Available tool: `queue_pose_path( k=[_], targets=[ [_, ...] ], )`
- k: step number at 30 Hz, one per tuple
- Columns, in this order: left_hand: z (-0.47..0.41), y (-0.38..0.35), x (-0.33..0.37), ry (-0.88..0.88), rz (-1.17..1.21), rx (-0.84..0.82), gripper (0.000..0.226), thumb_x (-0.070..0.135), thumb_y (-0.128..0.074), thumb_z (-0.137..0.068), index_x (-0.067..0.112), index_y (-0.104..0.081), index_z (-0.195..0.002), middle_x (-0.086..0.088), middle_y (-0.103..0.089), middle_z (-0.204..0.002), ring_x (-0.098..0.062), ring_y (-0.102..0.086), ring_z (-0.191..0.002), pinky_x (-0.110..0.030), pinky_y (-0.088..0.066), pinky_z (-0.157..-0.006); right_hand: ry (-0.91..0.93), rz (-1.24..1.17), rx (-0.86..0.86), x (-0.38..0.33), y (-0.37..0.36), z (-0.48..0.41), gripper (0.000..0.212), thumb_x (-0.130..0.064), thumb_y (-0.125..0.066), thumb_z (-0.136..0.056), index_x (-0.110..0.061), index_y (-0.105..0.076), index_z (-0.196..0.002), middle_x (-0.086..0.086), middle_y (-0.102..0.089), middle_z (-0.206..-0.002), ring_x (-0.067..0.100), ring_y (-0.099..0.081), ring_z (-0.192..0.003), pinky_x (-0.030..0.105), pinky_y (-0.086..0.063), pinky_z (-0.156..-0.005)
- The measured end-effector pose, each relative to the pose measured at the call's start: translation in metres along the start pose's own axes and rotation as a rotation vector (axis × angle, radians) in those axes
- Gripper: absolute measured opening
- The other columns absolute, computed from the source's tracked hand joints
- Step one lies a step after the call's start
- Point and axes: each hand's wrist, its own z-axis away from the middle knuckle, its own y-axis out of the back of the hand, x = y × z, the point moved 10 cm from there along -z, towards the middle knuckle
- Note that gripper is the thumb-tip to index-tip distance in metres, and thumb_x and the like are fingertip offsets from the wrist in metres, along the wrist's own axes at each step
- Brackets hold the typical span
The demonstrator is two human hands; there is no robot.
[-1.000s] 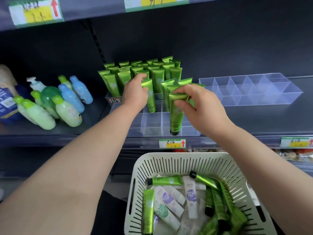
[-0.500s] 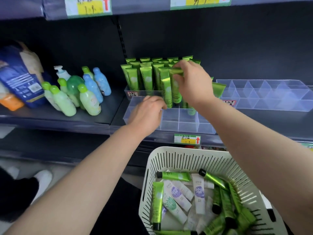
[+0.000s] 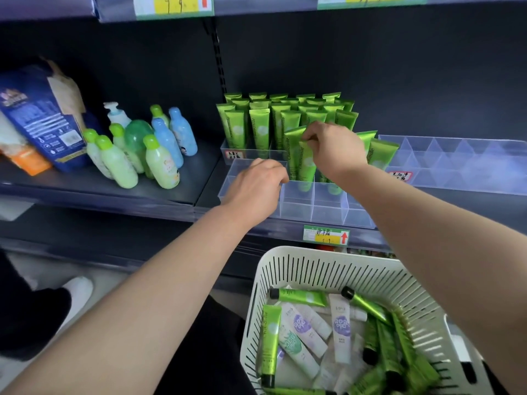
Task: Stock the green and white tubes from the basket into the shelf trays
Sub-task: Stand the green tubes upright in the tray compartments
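Note:
My right hand (image 3: pixel 335 151) pinches the crimped top of a green tube (image 3: pixel 306 166) that stands upright in a back cell of the clear front tray (image 3: pixel 328 213). My left hand (image 3: pixel 255 189) lies on that tray's left side with its fingers curled over a divider. Behind it, several green tubes (image 3: pixel 259 128) stand in rows in a second tray. Lower right, the white slotted basket (image 3: pixel 313 256) holds several loose green tubes (image 3: pixel 269 334) and white tubes (image 3: pixel 340 326).
An empty clear divided tray (image 3: pixel 456 166) sits on the shelf to the right. Green and blue bottles (image 3: pixel 159 155) and a blue bag (image 3: pixel 37 118) stand at the left. A price label (image 3: pixel 326 235) hangs on the shelf edge. A white shoe (image 3: pixel 77 292) shows on the floor.
My right hand carried a green tube up into the tray and now holds its top. My left hand let go of a tube and dropped onto the tray's left side.

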Motion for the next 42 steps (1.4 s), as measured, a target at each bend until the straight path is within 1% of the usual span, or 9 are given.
queue_pose_path(
  k=[8, 12, 19, 25, 30, 32, 35, 40, 42],
  targets=[
    [0.004, -0.006, 0.011, -0.013, -0.006, -0.016, 0.029, 0.007, -0.048, -0.097, 0.014, -0.062, -0.121, 0.003, -0.054, -0.133, -0.018, -0.04, -0.124, -0.031, -0.038, -0.087, 0.134, -0.028, 0.149, -0.009, 0.023, 0.021, 0.026, -0.013, -0.053, -0.091, -0.017, -0.062, -0.115, 0.006, -0.061, -0.109, 0.029, -0.055, -0.103, 0.033, -0.04, -0.067],
    [0.013, -0.014, 0.025, -0.035, 0.008, -0.036, 0.029, 0.005, -0.048, -0.096, 0.012, -0.063, -0.12, 0.0, -0.055, -0.133, -0.021, -0.042, -0.124, -0.035, -0.04, -0.089, 0.211, -0.03, 0.25, -0.007, 0.033, 0.056, 0.023, -0.009, -0.057, -0.087, -0.016, -0.066, -0.107, 0.007, -0.063, -0.1, 0.032, -0.057, -0.094, 0.036, -0.045, -0.066],
    [0.045, -0.058, 0.059, -0.122, 0.078, -0.053, 0.029, -0.001, -0.054, -0.089, 0.015, -0.067, -0.109, 0.002, -0.063, -0.118, -0.021, -0.051, -0.113, -0.037, -0.047, -0.084, 0.216, -0.142, 0.196, 0.037, 0.007, 0.148, 0.025, -0.002, -0.051, -0.083, -0.014, -0.068, -0.097, 0.004, -0.065, -0.098, 0.031, -0.059, -0.087, 0.041, -0.05, -0.07],
    [0.1, -0.142, 0.082, -0.069, 0.172, -0.232, 0.033, 0.0, -0.052, -0.091, 0.018, -0.066, -0.114, 0.004, -0.062, -0.122, -0.016, -0.051, -0.116, -0.033, -0.045, -0.094, 0.032, -0.138, -0.041, 0.096, -0.049, 0.232, 0.029, 0.006, -0.055, -0.079, -0.015, -0.07, -0.093, 0.004, -0.066, -0.1, 0.03, -0.059, -0.091, 0.04, -0.052, -0.075],
    [0.165, -0.218, 0.083, -0.009, 0.153, -0.492, 0.029, 0.007, -0.059, -0.092, 0.023, -0.063, -0.116, 0.005, -0.06, -0.119, -0.01, -0.054, -0.103, -0.028, -0.049, -0.089, -0.193, -0.019, -0.411, 0.149, -0.113, 0.296, 0.034, -0.002, -0.05, -0.087, -0.021, -0.065, -0.109, -0.001, -0.058, -0.117, 0.023, -0.053, -0.11, 0.035, -0.047, -0.09],
    [0.178, -0.231, 0.078, 0.015, 0.146, -0.542, 0.033, 0.006, -0.057, -0.091, 0.027, -0.061, -0.116, 0.008, -0.059, -0.118, -0.008, -0.052, -0.095, -0.029, -0.052, -0.082, -0.345, -0.04, -0.502, 0.17, -0.13, 0.319, 0.037, -0.002, -0.048, -0.088, -0.024, -0.063, -0.113, -0.001, -0.055, -0.123, 0.022, -0.054, -0.109, 0.033, -0.047, -0.089],
    [0.182, -0.237, 0.071, 0.053, 0.138, -0.56, 0.039, 0.0, -0.057, -0.087, 0.027, -0.061, -0.115, 0.008, -0.058, -0.12, -0.009, -0.052, -0.103, -0.03, -0.049, -0.09, -0.531, -0.068, -0.623, 0.187, -0.151, 0.344, 0.035, -0.007, -0.047, -0.091, -0.023, -0.057, -0.12, 0.006, -0.058, -0.119, 0.025, -0.059, -0.098, 0.033, -0.05, -0.078],
    [0.185, -0.249, 0.063, 0.084, 0.084, -0.619, 0.045, -0.006, -0.055, -0.082, 0.021, -0.061, -0.117, 0.003, -0.057, -0.123, -0.016, -0.051, -0.111, -0.034, -0.047, -0.089, -0.388, 0.205, -0.846, 0.177, -0.172, 0.358, 0.036, -0.026, -0.059, -0.09, -0.015, -0.05, -0.122, 0.007, -0.063, -0.111, 0.028, -0.062, -0.101, 0.035, -0.05, -0.08],
    [0.186, -0.254, 0.067, 0.061, 0.079, -0.644, 0.045, -0.007, -0.052, -0.083, 0.02, -0.06, -0.119, 0.001, -0.056, -0.124, -0.018, -0.05, -0.112, -0.037, -0.047, -0.088, -0.375, 0.25, -0.871, 0.176, -0.175, 0.36, 0.037, -0.022, -0.058, -0.088, -0.014, -0.05, -0.123, 0.007, -0.063, -0.111, 0.029, -0.062, -0.102, 0.036, -0.051, -0.08]
  ],
)
